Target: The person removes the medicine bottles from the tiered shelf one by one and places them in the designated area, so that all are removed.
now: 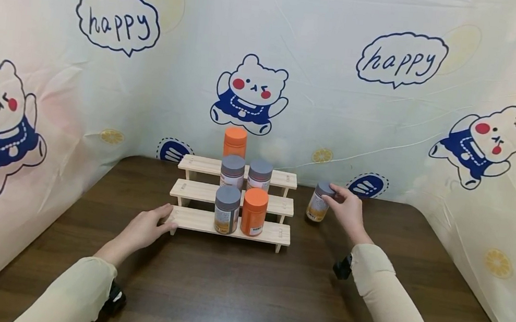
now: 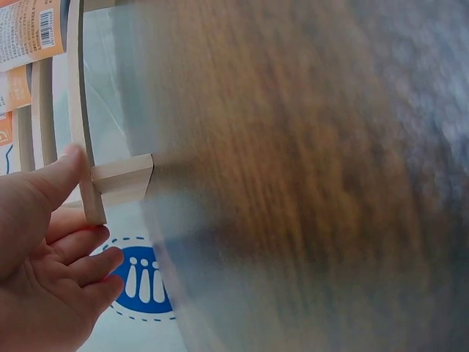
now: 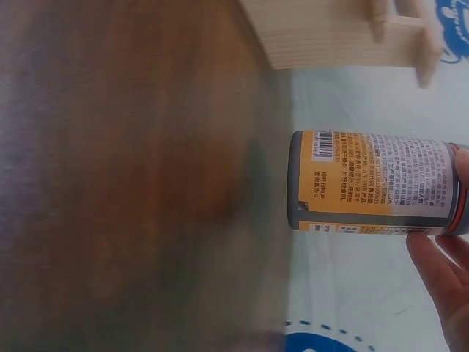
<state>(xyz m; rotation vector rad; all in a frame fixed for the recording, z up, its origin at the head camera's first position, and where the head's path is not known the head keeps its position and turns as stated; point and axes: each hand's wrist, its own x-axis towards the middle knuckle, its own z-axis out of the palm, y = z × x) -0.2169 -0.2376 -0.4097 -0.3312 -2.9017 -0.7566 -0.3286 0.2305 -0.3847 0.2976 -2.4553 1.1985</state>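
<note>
My right hand (image 1: 348, 212) holds a grey-capped supplement bottle (image 1: 318, 205) by its cap, slightly tilted, low over the table to the right of a three-step wooden rack (image 1: 190, 217). In the right wrist view, the bottle (image 3: 374, 183) shows its orange and white printed label. At the rack's lowest step, my left hand (image 1: 144, 229) pinches the left end between thumb and fingers; the left wrist view shows this hand (image 2: 51, 257) there too. On the lowest step stand a grey bottle (image 1: 226, 211) and an orange bottle (image 1: 254, 213).
Two grey-capped bottles, left (image 1: 232, 169) and right (image 1: 260, 173), stand on the middle step. An orange bottle (image 1: 235, 142) is on the top step. Beneath everything is a dark wooden table (image 1: 226, 283), with a printed cloth (image 1: 321, 99) hanging behind and at both sides.
</note>
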